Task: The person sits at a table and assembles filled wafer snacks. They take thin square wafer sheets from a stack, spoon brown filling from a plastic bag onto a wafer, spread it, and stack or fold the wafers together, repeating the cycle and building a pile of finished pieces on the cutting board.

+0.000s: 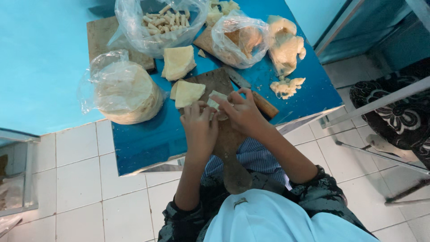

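Wrapper (217, 102): pale, thin, folded between both hands.

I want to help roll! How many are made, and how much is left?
Done: a clear bag holds a heap of finished rolls. In hand: the left hand and right hand are folding one pale piece on the wooden board. Left: cut wedges and a bagged stack of round sheets.
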